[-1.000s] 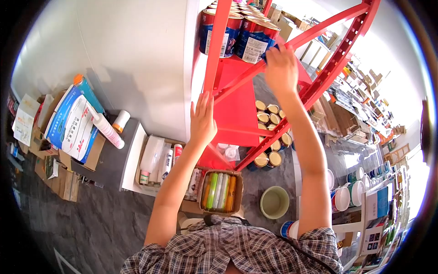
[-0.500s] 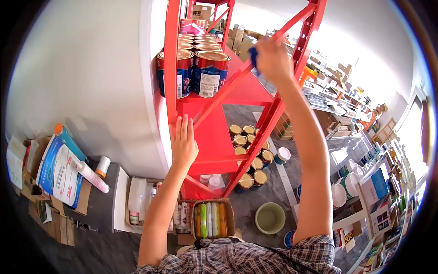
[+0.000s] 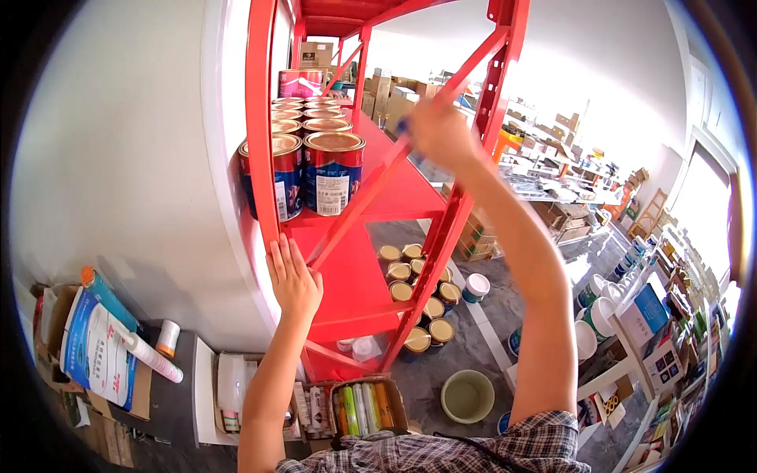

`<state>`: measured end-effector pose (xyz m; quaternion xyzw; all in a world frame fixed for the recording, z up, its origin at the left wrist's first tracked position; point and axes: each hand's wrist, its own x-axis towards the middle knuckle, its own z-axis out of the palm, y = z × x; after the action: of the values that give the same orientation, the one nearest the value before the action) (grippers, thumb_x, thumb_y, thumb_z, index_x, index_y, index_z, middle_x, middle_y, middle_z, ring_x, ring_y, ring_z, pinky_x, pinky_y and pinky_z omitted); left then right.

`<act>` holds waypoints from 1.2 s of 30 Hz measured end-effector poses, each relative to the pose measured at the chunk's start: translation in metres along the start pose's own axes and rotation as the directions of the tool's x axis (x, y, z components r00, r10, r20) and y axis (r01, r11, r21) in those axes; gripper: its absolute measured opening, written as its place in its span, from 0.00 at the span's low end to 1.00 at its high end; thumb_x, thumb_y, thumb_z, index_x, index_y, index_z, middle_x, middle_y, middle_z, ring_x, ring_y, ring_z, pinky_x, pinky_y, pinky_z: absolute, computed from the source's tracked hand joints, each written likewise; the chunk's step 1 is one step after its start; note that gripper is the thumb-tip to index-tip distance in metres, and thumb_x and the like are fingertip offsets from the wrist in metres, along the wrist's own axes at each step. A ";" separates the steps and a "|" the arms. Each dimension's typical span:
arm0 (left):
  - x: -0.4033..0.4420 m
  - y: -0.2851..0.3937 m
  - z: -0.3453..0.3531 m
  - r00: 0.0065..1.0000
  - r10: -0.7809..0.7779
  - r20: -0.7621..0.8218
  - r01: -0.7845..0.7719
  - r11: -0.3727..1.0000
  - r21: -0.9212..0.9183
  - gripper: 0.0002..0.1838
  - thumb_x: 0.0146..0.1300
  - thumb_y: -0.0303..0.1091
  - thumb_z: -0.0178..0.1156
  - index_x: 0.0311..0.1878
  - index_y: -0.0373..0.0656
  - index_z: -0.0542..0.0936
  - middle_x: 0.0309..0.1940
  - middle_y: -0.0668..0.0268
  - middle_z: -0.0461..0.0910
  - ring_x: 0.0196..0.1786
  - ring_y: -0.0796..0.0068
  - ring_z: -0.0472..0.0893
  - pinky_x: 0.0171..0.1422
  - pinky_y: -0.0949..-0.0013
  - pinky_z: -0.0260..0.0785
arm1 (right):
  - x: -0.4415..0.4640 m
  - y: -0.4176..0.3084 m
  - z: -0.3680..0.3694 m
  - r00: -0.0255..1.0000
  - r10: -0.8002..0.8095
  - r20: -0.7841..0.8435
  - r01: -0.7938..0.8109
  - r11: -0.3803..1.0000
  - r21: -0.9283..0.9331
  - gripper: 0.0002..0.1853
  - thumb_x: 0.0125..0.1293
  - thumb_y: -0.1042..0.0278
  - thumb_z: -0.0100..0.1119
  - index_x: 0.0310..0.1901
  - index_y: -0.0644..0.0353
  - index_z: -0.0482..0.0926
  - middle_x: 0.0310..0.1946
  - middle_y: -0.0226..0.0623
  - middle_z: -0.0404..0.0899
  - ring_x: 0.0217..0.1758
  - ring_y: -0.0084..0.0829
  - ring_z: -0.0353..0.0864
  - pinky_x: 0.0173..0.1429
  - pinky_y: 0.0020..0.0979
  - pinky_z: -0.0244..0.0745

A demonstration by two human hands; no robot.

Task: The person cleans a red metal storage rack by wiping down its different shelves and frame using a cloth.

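Note:
My left hand [image 3: 295,277] lies flat with its fingers stretched against the red shelf upright [image 3: 264,142], near the lower end of a diagonal brace [image 3: 359,206]. My right hand [image 3: 443,135], smeared by motion, is closed around the upper part of that brace. A small patch of blue cloth [image 3: 404,126] shows at its fingers; most of it is hidden by the hand. Behind the brace, paint cans [image 3: 335,169] with gold lids and red-and-blue labels stand in rows on the red shelf board [image 3: 394,193].
A white wall [image 3: 134,158] rises at the left. More gold-lidded cans [image 3: 418,340] and a pale green bucket [image 3: 467,396] stand on the floor. Below the rack is a box of coloured tubes [image 3: 404,410]. Stocked shelves [image 3: 639,363] line the right side.
The whole view has shifted, so the rack appears lower and further left. My left hand stays flat on the upright. My right hand keeps to the upper brace, with less blue showing.

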<state>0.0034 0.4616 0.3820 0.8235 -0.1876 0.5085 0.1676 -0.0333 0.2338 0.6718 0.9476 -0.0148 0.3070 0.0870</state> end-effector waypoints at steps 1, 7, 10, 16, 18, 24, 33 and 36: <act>0.001 0.003 0.000 1.000 0.000 -0.002 0.000 1.000 -0.002 0.37 0.50 0.32 0.58 0.65 0.26 0.62 0.69 0.42 0.58 0.74 0.42 0.52 0.76 0.43 0.46 | 0.014 0.029 -0.019 0.979 -0.065 -0.191 0.022 0.976 -0.215 0.07 0.59 0.68 0.58 0.37 0.57 0.82 0.41 0.42 0.80 0.37 0.41 0.84 0.39 0.39 0.82; 0.006 0.011 0.002 0.999 -0.042 -0.017 0.044 0.995 0.086 0.35 0.53 0.31 0.55 0.63 0.22 0.62 0.68 0.39 0.59 0.73 0.42 0.54 0.75 0.42 0.47 | 0.086 0.133 -0.072 0.696 -0.387 -0.604 -0.119 0.768 -0.629 0.11 0.66 0.62 0.53 0.40 0.59 0.82 0.48 0.33 0.81 0.64 0.34 0.70 0.74 0.39 0.54; 0.005 0.009 -0.001 0.999 -0.040 -0.013 0.041 0.998 0.054 0.35 0.53 0.31 0.55 0.64 0.23 0.62 0.67 0.40 0.60 0.73 0.42 0.54 0.75 0.41 0.48 | 0.073 0.108 -0.052 0.650 -0.244 -0.720 -0.058 0.928 -0.368 0.10 0.63 0.65 0.53 0.38 0.59 0.82 0.43 0.38 0.81 0.60 0.37 0.74 0.73 0.42 0.56; 0.003 0.006 0.000 0.999 -0.013 -0.036 0.015 0.998 0.061 0.34 0.53 0.30 0.55 0.64 0.25 0.62 0.67 0.42 0.61 0.74 0.45 0.55 0.75 0.41 0.47 | -0.010 0.011 0.037 0.768 -0.459 -0.446 0.403 0.888 -0.221 0.11 0.52 0.68 0.64 0.37 0.57 0.77 0.39 0.40 0.76 0.56 0.40 0.74 0.70 0.45 0.63; 0.002 0.004 -0.004 1.000 -0.017 -0.020 0.018 0.998 0.062 0.34 0.53 0.30 0.54 0.64 0.25 0.62 0.67 0.44 0.62 0.75 0.47 0.54 0.75 0.41 0.45 | -0.015 0.011 0.026 0.788 -0.455 -0.414 0.436 0.888 -0.145 0.11 0.52 0.68 0.64 0.37 0.61 0.78 0.42 0.39 0.78 0.56 0.39 0.73 0.72 0.43 0.58; -0.001 -0.004 -0.017 1.000 0.018 0.021 -0.017 0.999 -0.047 0.35 0.52 0.27 0.55 0.66 0.28 0.61 0.70 0.45 0.59 0.75 0.48 0.54 0.75 0.36 0.38 | 0.069 0.095 -0.013 0.524 -0.113 -0.844 -0.021 0.989 -0.145 0.19 0.62 0.72 0.55 0.56 0.62 0.74 0.60 0.40 0.72 0.70 0.43 0.62 0.75 0.44 0.52; -0.028 -0.013 -0.016 0.997 0.023 0.068 -0.015 0.994 -0.104 0.40 0.47 0.25 0.57 0.67 0.28 0.59 0.72 0.45 0.54 0.76 0.49 0.51 0.75 0.36 0.37 | -0.007 -0.045 0.085 0.664 0.286 -0.691 -0.058 0.941 0.333 0.32 0.62 0.83 0.47 0.68 0.76 0.52 0.73 0.57 0.42 0.77 0.55 0.38 0.79 0.47 0.42; -0.029 -0.016 -0.019 0.998 0.031 0.057 -0.027 0.997 -0.069 0.38 0.48 0.25 0.56 0.67 0.27 0.59 0.72 0.45 0.54 0.76 0.49 0.52 0.75 0.37 0.37 | -0.055 -0.107 0.161 0.753 0.233 -0.615 0.030 0.922 0.385 0.41 0.53 0.83 0.56 0.68 0.79 0.49 0.73 0.61 0.38 0.77 0.60 0.32 0.79 0.49 0.35</act>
<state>-0.0157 0.4884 0.3631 0.8289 -0.2217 0.4801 0.1827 0.0237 0.3099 0.4950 0.7780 0.0224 0.6179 -0.1113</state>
